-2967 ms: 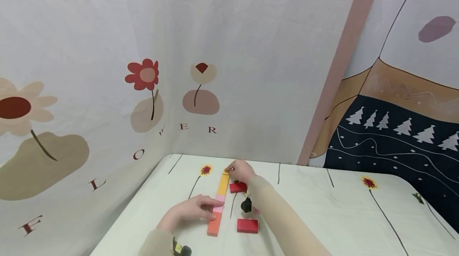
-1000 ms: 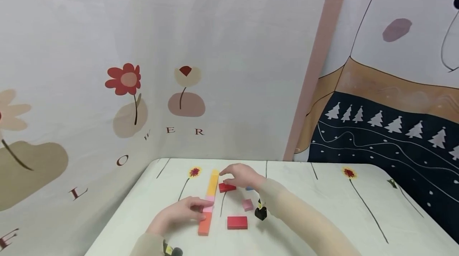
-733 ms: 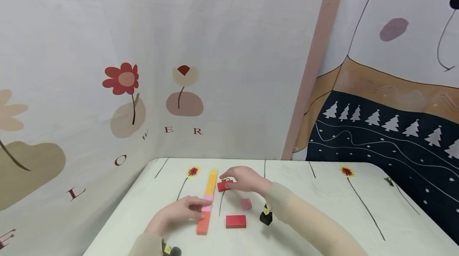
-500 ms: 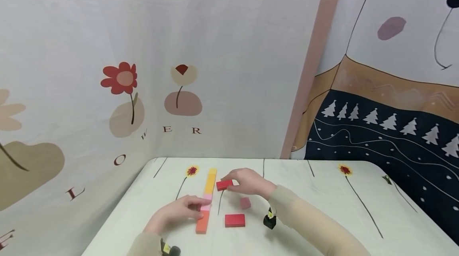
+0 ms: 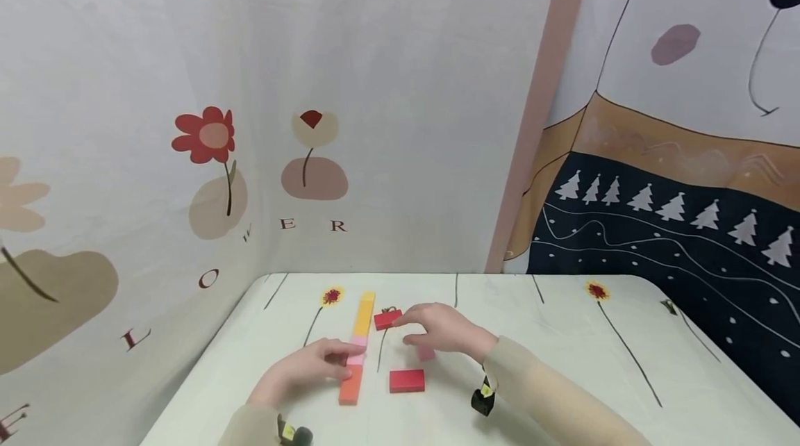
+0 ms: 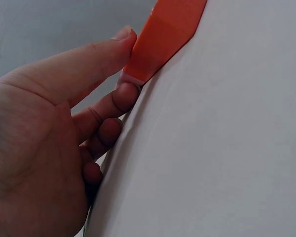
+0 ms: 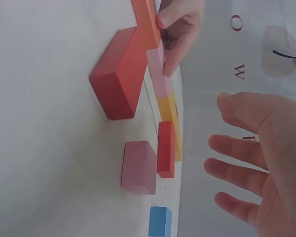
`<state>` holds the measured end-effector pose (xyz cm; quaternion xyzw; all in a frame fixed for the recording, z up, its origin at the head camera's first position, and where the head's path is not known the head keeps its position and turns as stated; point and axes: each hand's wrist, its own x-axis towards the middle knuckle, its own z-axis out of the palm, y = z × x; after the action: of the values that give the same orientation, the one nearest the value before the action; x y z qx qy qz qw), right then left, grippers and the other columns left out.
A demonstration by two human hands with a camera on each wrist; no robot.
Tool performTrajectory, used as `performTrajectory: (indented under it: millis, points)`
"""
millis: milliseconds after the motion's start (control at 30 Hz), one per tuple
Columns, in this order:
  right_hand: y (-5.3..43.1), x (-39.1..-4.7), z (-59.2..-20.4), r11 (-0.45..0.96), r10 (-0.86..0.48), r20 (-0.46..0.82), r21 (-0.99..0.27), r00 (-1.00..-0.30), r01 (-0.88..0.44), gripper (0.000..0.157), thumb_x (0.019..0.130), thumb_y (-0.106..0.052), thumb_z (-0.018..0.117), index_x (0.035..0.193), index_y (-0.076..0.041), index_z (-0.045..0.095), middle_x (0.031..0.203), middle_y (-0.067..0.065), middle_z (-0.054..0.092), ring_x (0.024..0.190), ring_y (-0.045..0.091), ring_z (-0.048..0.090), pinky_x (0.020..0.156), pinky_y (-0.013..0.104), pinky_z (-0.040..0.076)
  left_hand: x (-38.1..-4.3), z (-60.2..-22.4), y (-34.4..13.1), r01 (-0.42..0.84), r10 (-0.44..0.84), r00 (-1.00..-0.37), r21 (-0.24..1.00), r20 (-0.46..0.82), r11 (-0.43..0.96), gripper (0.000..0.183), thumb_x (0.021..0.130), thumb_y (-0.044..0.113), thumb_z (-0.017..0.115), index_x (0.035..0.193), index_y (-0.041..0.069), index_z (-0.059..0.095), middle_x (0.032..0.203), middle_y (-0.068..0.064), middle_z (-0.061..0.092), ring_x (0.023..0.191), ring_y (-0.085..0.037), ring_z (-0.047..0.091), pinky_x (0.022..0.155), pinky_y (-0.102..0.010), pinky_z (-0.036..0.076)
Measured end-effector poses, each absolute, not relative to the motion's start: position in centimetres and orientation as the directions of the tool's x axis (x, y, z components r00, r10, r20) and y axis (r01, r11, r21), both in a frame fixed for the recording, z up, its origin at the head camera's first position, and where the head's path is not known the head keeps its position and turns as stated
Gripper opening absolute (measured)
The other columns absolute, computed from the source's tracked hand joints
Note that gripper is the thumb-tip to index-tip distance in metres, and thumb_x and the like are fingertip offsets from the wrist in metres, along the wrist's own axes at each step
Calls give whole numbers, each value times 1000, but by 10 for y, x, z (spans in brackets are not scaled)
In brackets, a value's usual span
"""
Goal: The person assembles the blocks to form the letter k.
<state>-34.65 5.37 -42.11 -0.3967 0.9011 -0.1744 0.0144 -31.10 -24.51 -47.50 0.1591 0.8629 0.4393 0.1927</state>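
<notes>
A row of flat blocks runs away from me on the table: an orange block (image 5: 350, 392) nearest, then a pink block (image 5: 356, 359), a long yellow-orange block (image 5: 362, 323) and a yellow block (image 5: 369, 296) at the far end. My left hand (image 5: 309, 365) rests against the row's left side, thumb at the orange block, index finger reaching over the pink one. To the right, my right hand (image 5: 445, 328) hovers with fingers spread and nothing held. Its fingertips are near a red block (image 5: 384, 321). Partly beneath it lies a loose pink block (image 5: 426, 353).
A second red block (image 5: 407, 381) lies nearer, right of the row. The right wrist view also shows a blue block (image 7: 160, 221). A flower-printed white cloth (image 5: 550, 349) covers the table, with printed fabric hanging behind and at the left.
My right hand has left the yellow block at the row's far end and moved back toward me and right, fingers parted. My left hand stays at the row.
</notes>
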Motion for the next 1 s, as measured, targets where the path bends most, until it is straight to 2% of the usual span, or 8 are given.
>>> performTrajectory:
  millis: [133,333,567,900,1000]
  points:
    - [59,-340,-423,606,-718,122,-374,-685,-702,36,90,-29,71,125,-22,67,120,-12,63,115,10,56,94,34,46,-312,-475,-246,98,439,-876,818,-199,568,48,84,32,76,129,28,64,125,0,58,110,-23,47,97,-60,36]
    - [63,-332,-424,575,-736,133,-396,-664,-716,34,91,-27,70,124,-18,67,119,-9,65,111,11,57,86,27,48,-313,-476,-247,110,442,-877,818,-187,565,47,84,29,75,130,26,63,126,0,57,111,-24,47,99,-60,35]
    - [63,-324,-431,576,-728,104,-441,-677,-688,37,88,-29,73,123,-21,68,117,-14,65,110,5,57,90,28,48,-312,-476,-246,108,437,-879,815,-189,569,48,84,29,75,130,25,63,126,-1,57,111,-24,47,99,-60,34]
    - [62,-315,-443,562,-713,46,-560,-700,-609,44,80,-29,81,122,-22,69,116,-12,65,95,6,58,83,24,48,-310,-473,-245,127,453,-874,819,-174,560,47,86,26,74,132,21,62,128,-4,57,113,-26,47,99,-62,33]
    - [61,-312,-445,558,-716,36,-571,-697,-602,46,79,-28,82,122,-22,68,116,-14,64,96,4,58,85,24,47,-312,-473,-244,123,450,-875,817,-178,563,47,86,26,74,131,22,63,127,-3,57,112,-25,47,99,-61,33]
